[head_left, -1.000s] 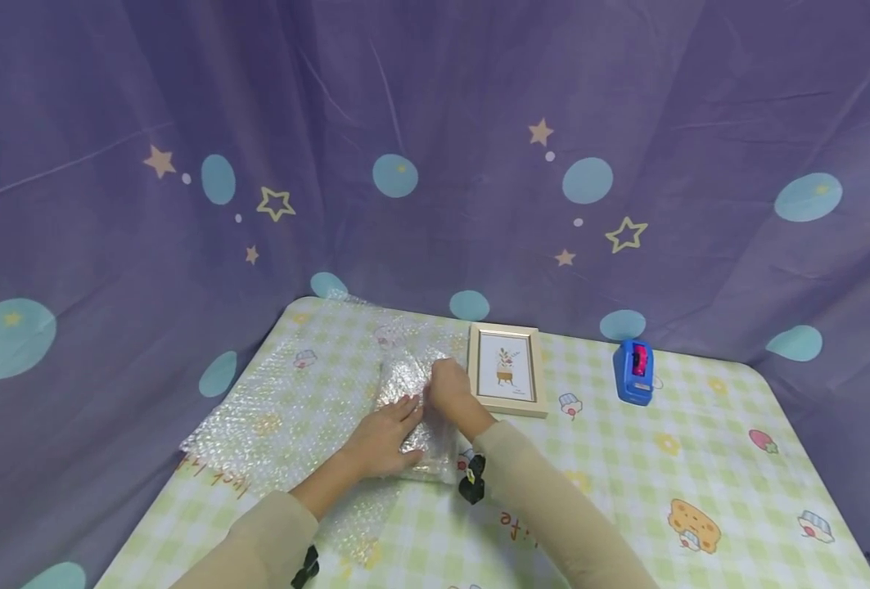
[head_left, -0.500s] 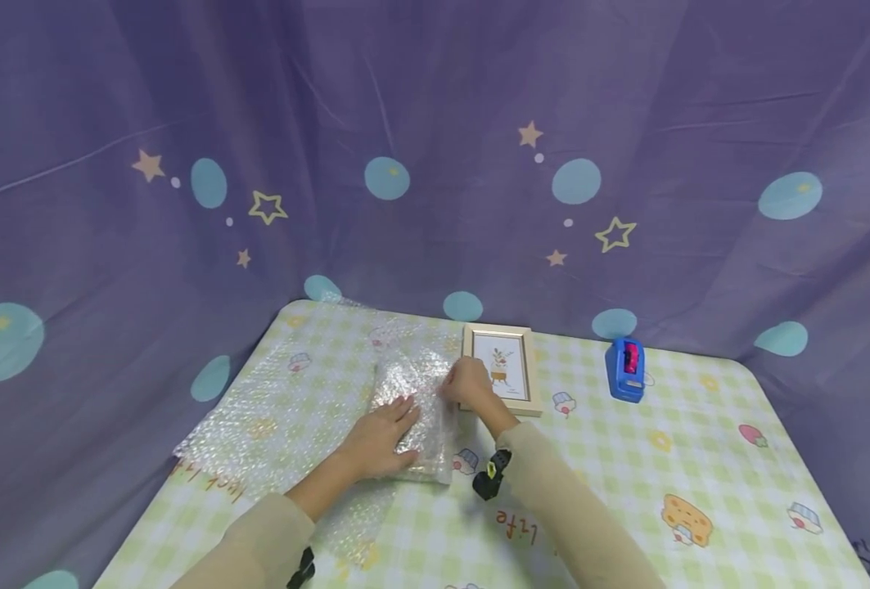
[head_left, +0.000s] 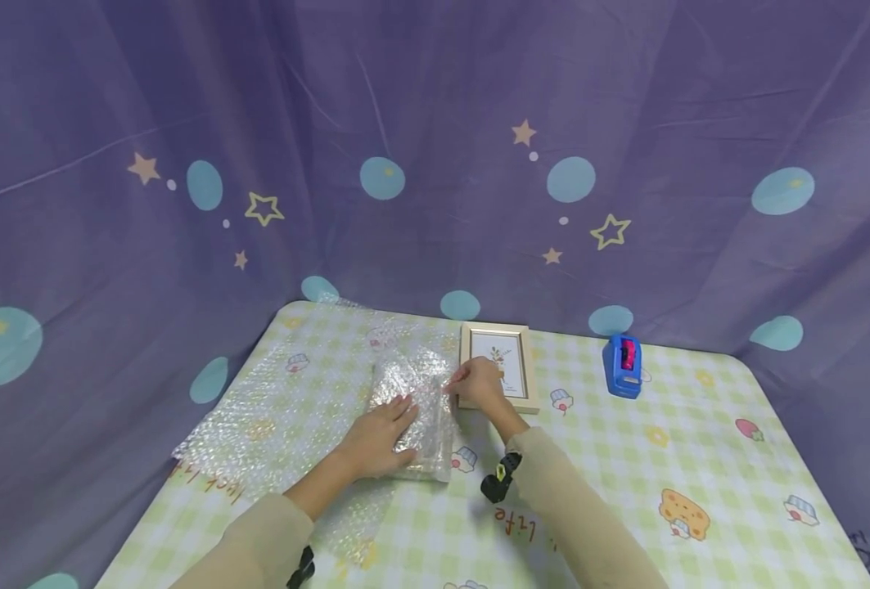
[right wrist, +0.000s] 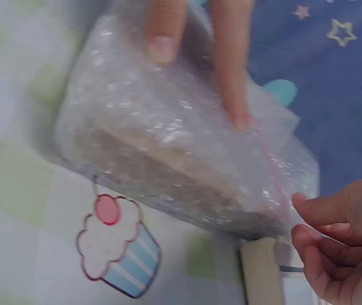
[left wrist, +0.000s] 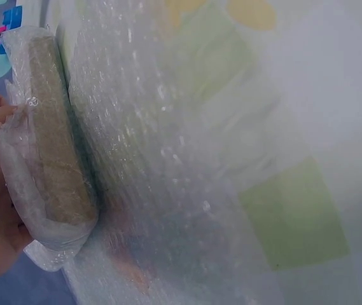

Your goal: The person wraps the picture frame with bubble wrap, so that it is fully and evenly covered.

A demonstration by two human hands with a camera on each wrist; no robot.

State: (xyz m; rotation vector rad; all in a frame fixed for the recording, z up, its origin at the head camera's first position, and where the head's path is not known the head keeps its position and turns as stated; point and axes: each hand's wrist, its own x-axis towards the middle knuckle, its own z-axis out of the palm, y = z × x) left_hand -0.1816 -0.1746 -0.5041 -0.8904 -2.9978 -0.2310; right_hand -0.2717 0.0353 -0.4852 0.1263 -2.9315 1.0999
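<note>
A flat block-shaped thing wrapped in clear bubble wrap [head_left: 408,421] lies on the table in the head view; a light brown side shows through the wrap [left wrist: 56,133] in the left wrist view. My left hand [head_left: 379,438] rests on top of it with fingers spread. At its right edge, my right hand [head_left: 481,383] pinches the margin of the wrap [right wrist: 289,216] between thumb and curled fingers. A thin pink line runs along that margin in the right wrist view. Just beyond, partly behind the right hand, lies a pale wooden picture frame [head_left: 530,384] with a plant print.
A loose sheet of bubble wrap [head_left: 258,417] spreads over the left of the table, partly under the wrapped thing. A blue tape dispenser [head_left: 622,366] stands at the back right. The checked tablecloth [head_left: 604,491] ends at a purple curtain [head_left: 435,237].
My right hand has shifted rightward, from on top of the wrapped thing to its right edge, now over part of the picture frame. My left hand has stayed on the wrapped thing.
</note>
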